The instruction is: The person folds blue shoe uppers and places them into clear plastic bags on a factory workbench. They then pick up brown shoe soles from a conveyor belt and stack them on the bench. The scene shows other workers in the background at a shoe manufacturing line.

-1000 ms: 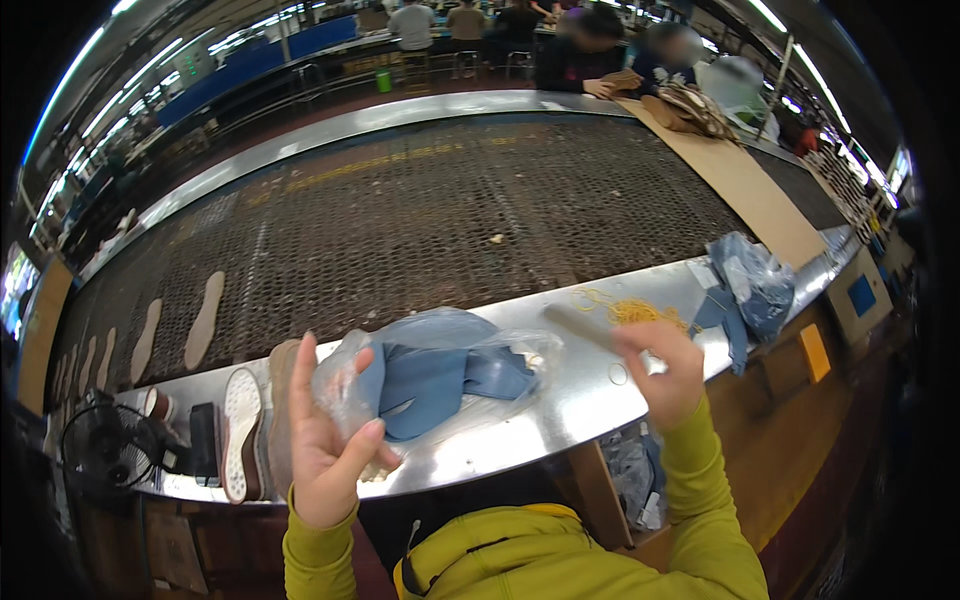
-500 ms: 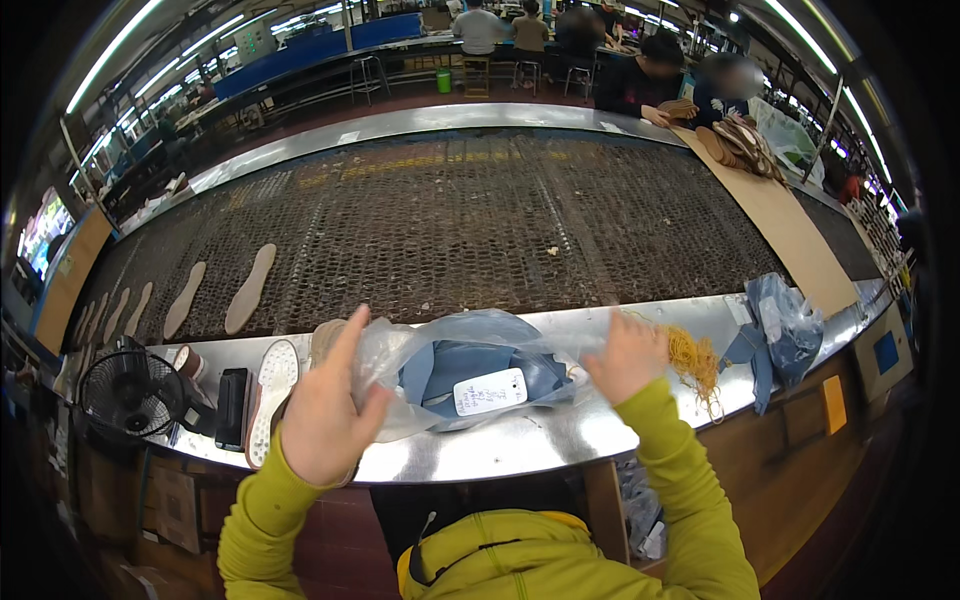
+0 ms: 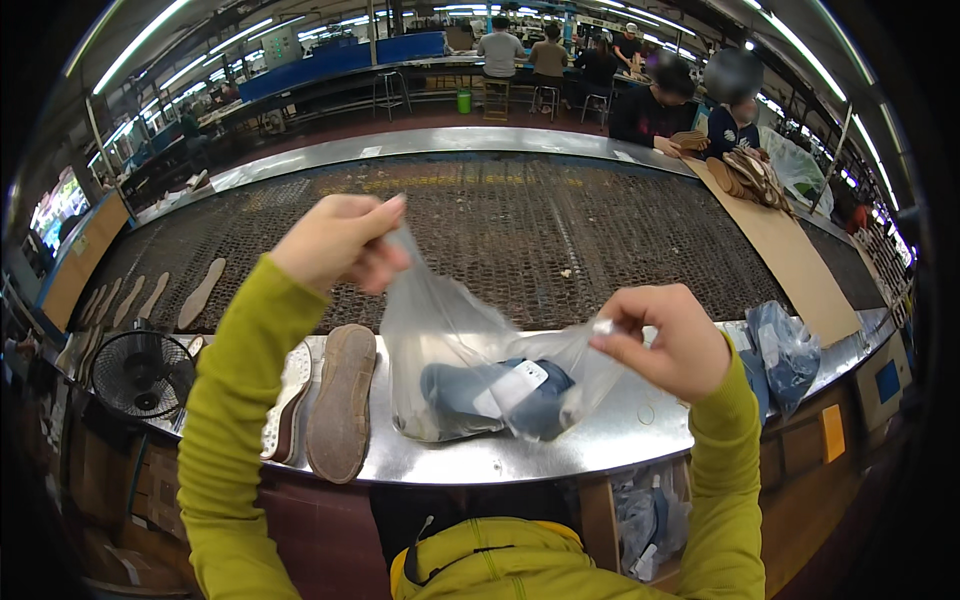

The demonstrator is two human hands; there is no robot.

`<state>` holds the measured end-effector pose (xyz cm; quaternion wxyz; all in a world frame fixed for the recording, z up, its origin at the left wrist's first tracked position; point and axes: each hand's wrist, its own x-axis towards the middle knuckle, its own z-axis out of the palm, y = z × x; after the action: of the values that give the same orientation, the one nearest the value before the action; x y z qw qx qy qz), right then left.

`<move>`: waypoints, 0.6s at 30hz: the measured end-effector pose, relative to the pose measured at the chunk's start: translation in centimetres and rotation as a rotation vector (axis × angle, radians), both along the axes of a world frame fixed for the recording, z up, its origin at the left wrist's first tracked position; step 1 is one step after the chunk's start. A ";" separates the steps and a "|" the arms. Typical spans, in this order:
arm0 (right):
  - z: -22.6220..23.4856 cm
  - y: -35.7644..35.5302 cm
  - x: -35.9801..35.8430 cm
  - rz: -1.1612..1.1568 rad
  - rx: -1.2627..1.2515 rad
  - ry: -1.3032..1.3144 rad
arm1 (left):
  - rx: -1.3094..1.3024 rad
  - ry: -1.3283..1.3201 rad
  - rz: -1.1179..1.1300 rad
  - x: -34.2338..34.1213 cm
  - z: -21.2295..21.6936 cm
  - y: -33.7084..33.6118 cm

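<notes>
Your right hand (image 3: 670, 335): thumb and fingers closed together, pinching the right edge of a clear plastic bag (image 3: 440, 310). Your left hand (image 3: 350, 240), raised higher, has the bag's upper left end; fingers blurred, but it looks like a thumb-and-finger pinch. Film pulled taut between the two hands. Bag's base rests on the metal ledge (image 3: 480, 465) in front of you, blue pieces (image 3: 455, 385) inside, with a white tag (image 3: 515, 385) among them. Just left of the bag, a brown sole (image 3: 342, 405); beside that, a white sole (image 3: 290, 400); farther left, a black fan (image 3: 143, 370). Right of your right hand, a second bag (image 3: 785, 345) with blue contents. Beyond the ledge, a dark mesh surface (image 3: 500, 240), pale insoles (image 3: 203, 293) lying toward its left.
</notes>
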<state>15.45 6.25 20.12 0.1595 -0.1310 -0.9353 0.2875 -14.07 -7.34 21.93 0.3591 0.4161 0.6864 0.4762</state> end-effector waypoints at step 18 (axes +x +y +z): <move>-9.8 2.3 -5.2 0.040 -1.323 0.011 | 0.620 1.178 -0.322 11.3 -10.4 1.1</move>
<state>10.25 8.56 10.31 0.0449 -0.1826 -0.5629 0.8049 -2.80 -6.22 11.48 -0.1435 0.7862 0.5288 0.2857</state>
